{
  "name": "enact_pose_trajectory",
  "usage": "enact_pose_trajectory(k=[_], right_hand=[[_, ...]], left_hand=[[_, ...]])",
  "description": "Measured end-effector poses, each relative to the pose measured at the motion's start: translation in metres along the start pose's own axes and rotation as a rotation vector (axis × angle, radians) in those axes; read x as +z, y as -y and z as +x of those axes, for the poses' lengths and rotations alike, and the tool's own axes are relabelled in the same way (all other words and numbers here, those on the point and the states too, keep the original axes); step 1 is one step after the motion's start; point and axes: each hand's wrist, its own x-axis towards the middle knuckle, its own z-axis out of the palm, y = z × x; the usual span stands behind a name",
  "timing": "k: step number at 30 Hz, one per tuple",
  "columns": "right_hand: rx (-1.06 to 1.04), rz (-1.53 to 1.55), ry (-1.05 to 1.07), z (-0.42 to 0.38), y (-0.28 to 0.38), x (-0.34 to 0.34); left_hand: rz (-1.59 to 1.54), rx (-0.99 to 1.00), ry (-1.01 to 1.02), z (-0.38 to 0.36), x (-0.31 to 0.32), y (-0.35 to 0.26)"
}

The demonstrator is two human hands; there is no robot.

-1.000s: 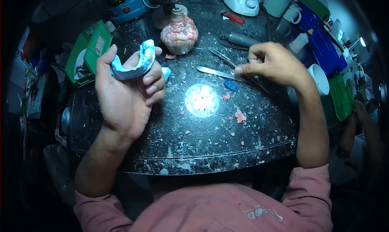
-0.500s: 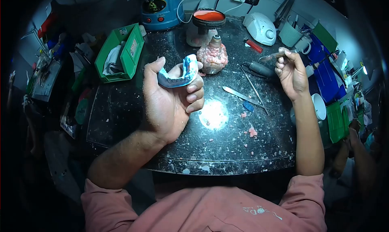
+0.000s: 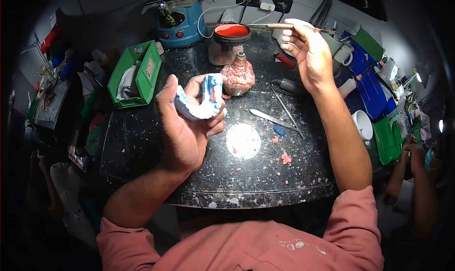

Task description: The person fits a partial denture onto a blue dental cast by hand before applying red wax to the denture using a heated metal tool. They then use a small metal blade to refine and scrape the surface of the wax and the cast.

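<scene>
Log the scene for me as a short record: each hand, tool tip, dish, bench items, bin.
left hand: holds a blue-and-white dental cast, arch open upward in view
right hand: raised, grips a slim tool
tool tip: points left, at the dish; contact cannot be told
dish: dark, round, red inside
bench items: flat metal blade, thin metal rod, blue piece, pink scraps
bin: green, at the bench's left, white item inside
</scene>
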Motion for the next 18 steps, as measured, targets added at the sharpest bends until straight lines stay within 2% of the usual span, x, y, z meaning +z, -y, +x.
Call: enact_pose_trajectory(k=[5,8,11,16,18], right_hand=[[-0.082,-0.228,0.054,0.013,-0.001,0.008],[-0.091,-0.34,0.08,0.016,-0.002,0.01],[-0.088,-0.346,0.108,0.016,-0.005,0.011],[-0.114,-0.372,0.126,0.014,-0.01,0.01],[-0.104,-0.2,0.097,0.011,-0.012,0.008]], left_hand=[[-0.048,-0.074,0.054,0.003,-0.005,0.002],[0.128,-0.043,0.036,0.004,-0.002,0.008],[0.322,0.156,0.117,0.004,-0.006,0.016],[0.213,0.158,0.089,0.007,0.001,0.011],[0.188,0.146,0.076,0.008,-0.001,0.012]])
